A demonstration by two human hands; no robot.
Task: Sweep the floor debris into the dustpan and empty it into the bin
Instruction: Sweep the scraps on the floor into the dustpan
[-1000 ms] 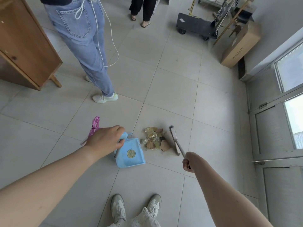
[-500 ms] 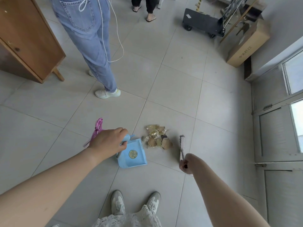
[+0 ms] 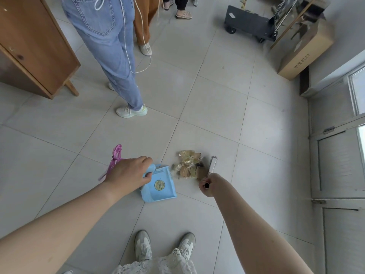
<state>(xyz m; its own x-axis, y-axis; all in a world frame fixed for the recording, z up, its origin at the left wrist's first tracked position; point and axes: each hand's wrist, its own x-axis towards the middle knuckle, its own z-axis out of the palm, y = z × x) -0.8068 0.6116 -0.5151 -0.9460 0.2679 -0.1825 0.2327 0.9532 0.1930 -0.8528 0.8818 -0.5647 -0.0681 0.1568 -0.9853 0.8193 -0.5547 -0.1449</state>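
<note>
The left grip (image 3: 128,173) curls round the handle of the blue dustpan (image 3: 164,191), which sits down on the floor (image 3: 197,91) ahead of the person's shoes (image 3: 143,246). The right grip (image 3: 210,184) clasps the brush (image 3: 212,165). The debris (image 3: 188,167) lies heaped on the floor between dustpan and brush, close beside both. A pink ribbon (image 3: 115,157) lies left of the left grip.

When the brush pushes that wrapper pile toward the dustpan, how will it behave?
The pile looks like crinkled wrappers and card scraps: probably light, apt to scatter rather than slide together. Glossy pieces may skid past the dustpan.
</note>
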